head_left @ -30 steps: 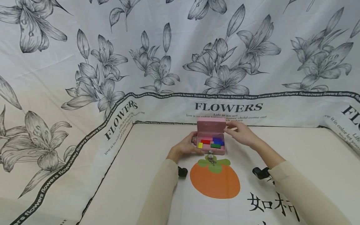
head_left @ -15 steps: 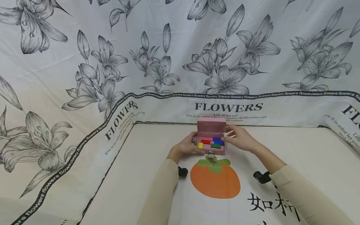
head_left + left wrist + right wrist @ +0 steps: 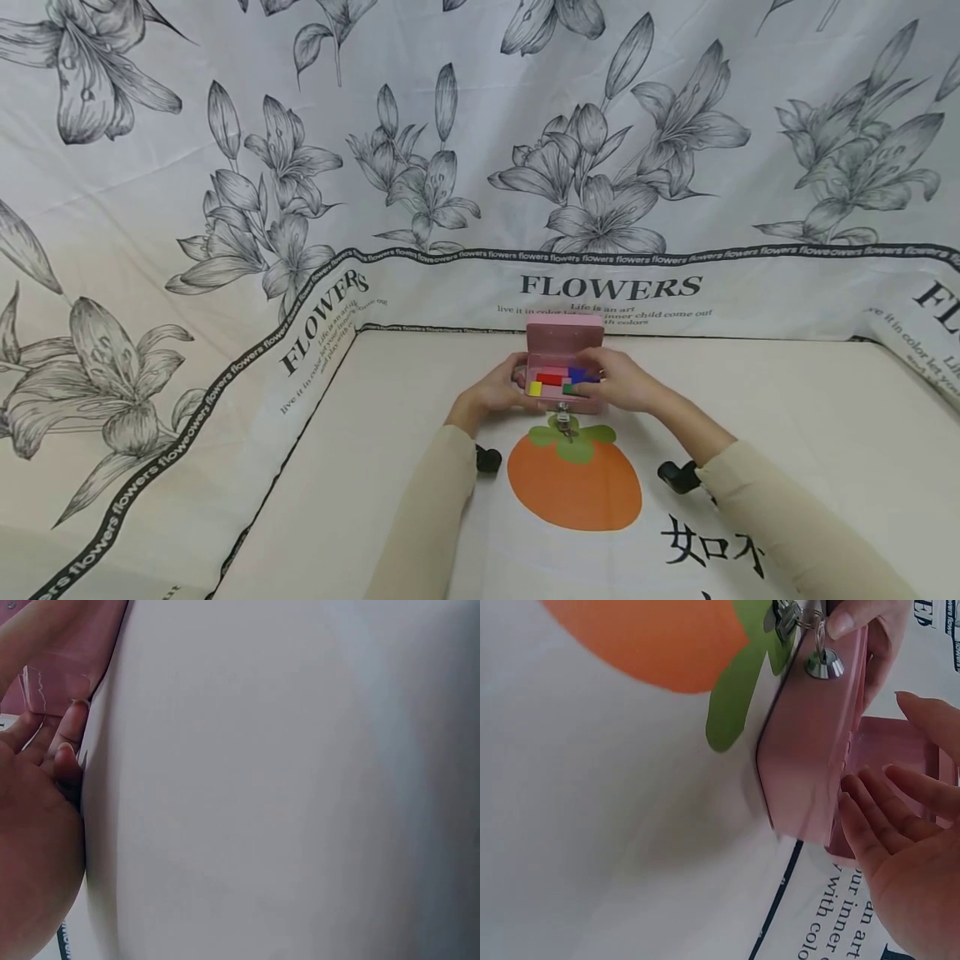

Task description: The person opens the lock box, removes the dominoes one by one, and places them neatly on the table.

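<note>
Container: one pink box (image 3: pixel 583 407), on the bench (image 3: pixel 405 417) near the middle of its far edge, lid (image 3: pixel 565 337) raised upright at the back. A metal lock (image 3: pixel 825 667) sits on the front wall, with keys (image 3: pixel 786 621) hanging at it.

Contents: a yellow block (image 3: pixel 536 388) at the near left corner of the box; a red block (image 3: pixel 551 379) farther in, left of the middle; a blue block (image 3: pixel 577 375) toward the right wall; a green block (image 3: pixel 567 389) near the front, right of the middle.

Left hand (image 3: pixel 491 389): fingers bent against the left side of the box, thumb at the front; it grips the box.

Right hand (image 3: pixel 626 383): over the right side of the box, fingers loosely spread and slightly bent, thumb well apart from them, nothing seen between. Contact with a block cannot be confirmed.

Obscured: the right hand covers parts of the blue and green blocks. A pinkish strip behind the red block is hard to make out. The left wrist view cuts off most of the box.

Surface and room: white bench top, printed with an orange fruit (image 3: pixel 573 492) and black characters (image 3: pixel 697 540), the latter partly under the right sleeve (image 3: pixel 795 517). A white cloth (image 3: pixel 450 200) with grey flowers and the word "FLOWERS" hangs behind.
</note>
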`<state>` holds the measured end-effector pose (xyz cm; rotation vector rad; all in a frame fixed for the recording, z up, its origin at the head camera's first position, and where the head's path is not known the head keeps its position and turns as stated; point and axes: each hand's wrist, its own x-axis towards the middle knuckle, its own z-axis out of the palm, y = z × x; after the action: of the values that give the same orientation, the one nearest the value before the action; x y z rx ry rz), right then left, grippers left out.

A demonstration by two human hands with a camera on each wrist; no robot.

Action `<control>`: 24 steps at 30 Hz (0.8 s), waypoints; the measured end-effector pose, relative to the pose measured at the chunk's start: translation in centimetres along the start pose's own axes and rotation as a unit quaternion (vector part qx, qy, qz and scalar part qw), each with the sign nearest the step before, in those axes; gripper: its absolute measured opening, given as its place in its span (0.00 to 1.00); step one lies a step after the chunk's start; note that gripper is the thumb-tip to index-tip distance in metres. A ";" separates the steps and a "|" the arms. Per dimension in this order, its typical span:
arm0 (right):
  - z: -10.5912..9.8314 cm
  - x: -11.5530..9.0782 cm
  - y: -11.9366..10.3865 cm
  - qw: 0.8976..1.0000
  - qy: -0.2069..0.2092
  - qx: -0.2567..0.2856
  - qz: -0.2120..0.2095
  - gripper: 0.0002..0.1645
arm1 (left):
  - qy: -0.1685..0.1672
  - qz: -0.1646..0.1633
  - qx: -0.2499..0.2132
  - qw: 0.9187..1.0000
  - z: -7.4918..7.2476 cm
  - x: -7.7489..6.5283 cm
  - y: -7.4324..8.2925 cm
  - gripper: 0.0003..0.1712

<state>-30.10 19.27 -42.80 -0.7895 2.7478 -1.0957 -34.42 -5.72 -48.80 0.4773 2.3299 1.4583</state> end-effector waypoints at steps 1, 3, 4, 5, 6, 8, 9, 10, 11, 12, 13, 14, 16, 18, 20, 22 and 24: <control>0.2 0.2 0.0 1.000 -0.003 0.000 -0.001 0.32 | 0.000 0.001 0.000 1.000 0.0 0.0 -0.1 0.58; 0.6 0.6 0.1 1.000 -0.009 -0.001 -0.004 0.30 | -0.001 0.004 0.002 1.000 0.0 0.1 -0.2 0.58; 0.8 0.8 0.1 1.000 -0.011 -0.003 -0.006 0.29 | -0.001 0.006 0.003 1.000 0.0 0.2 -0.2 0.58; 1.0 1.1 0.2 1.000 -0.012 -0.004 -0.007 0.28 | -0.001 0.007 0.004 1.000 0.0 0.2 -0.3 0.58; 1.2 1.3 0.2 1.000 -0.014 -0.007 -0.012 0.27 | -0.001 0.010 0.004 1.000 0.0 0.2 -0.3 0.58; 1.6 1.7 0.2 1.000 -0.015 -0.012 -0.016 0.26 | -0.002 0.014 0.001 1.000 0.0 0.3 -0.3 0.57; 1.7 2.0 0.2 1.000 -0.016 -0.014 -0.016 0.25 | -0.002 0.015 0.000 1.000 -0.1 0.3 -0.3 0.56; 1.9 2.2 0.2 1.000 -0.016 -0.016 -0.017 0.25 | -0.002 0.017 0.000 1.000 0.0 0.3 -0.4 0.56; 2.1 2.3 0.3 1.000 -0.017 -0.016 -0.019 0.25 | -0.002 0.019 -0.003 1.000 0.0 0.3 -0.4 0.56; 2.2 2.5 0.3 0.999 -0.018 -0.019 -0.020 0.25 | -0.002 0.019 -0.003 1.000 0.0 0.3 -0.4 0.56; 2.4 2.7 0.3 1.000 -0.018 -0.018 -0.018 0.24 | -0.002 0.019 -0.004 1.000 0.0 0.3 -0.4 0.56; 2.6 2.8 0.2 1.000 -0.019 -0.016 -0.015 0.24 | -0.001 0.018 -0.005 1.000 0.0 0.3 -0.4 0.56; 2.9 3.1 0.2 1.000 -0.020 -0.018 -0.014 0.23 | -0.001 0.016 -0.004 1.000 0.0 0.3 -0.4 0.56; 3.2 3.4 0.1 0.999 -0.020 -0.024 -0.011 0.21 | -0.001 0.012 -0.002 1.000 0.0 0.3 -0.4 0.57; 3.4 3.7 0.1 0.999 -0.020 -0.026 -0.001 0.18 | -0.001 0.010 0.001 1.000 0.0 0.4 -0.5 0.57; 3.6 4.0 0.1 0.999 -0.020 -0.032 0.007 0.16 | -0.001 0.007 0.002 1.000 0.0 0.3 -0.5 0.57; 3.7 4.3 0.0 0.999 -0.020 -0.034 0.016 0.15 | 0.000 0.004 0.003 1.000 0.0 0.3 -0.5 0.57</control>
<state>-32.87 14.89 -45.10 -0.7639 2.7672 -0.9746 -34.77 -5.79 -49.25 0.4898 2.3364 1.4555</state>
